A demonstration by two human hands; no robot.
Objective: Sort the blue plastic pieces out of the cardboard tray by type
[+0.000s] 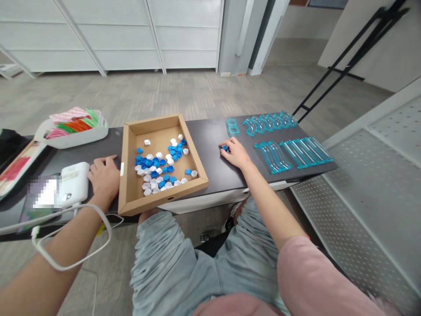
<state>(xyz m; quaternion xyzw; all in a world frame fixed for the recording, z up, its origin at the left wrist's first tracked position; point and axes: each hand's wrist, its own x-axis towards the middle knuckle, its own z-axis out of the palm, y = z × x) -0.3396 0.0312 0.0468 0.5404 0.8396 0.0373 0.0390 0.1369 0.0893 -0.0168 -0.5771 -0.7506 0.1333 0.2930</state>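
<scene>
At three o'clock of the tray, a blue piece is held between narrowed fingers of the right hand; positioning appears in hand, and a controlled release would be required. At nine o'clock, the left hand is rested, fingers loosely spread

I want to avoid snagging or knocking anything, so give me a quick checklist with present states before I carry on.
1. Right hand has a blue piece between thumb and finger: ok.
2. Blue piece lifted off the table: cannot tell.
3. Left forearm clear of the white cable: not ok, it loops across in view.
4. Left hand clear of the cardboard tray: cannot tell.
5. Straight turquoise bars apart from the right hand: ok.
</scene>
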